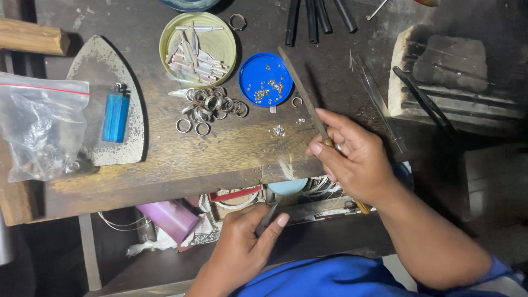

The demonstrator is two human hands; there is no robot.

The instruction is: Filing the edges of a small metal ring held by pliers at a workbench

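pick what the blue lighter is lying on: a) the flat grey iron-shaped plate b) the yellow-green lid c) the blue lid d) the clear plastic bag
a: the blue lighter lies flat on the grey iron-shaped plate at the left of the wooden bench, apart from the yellow-green lid, the blue lid and the clear plastic bag.

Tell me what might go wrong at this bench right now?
The tiny silver bits lie loose near the bench edge, beside the right hand; a brush of the wrist could sweep them off. The long file in that hand angles over the blue lid and might tip it. The pile of rings sits unguarded and could roll.
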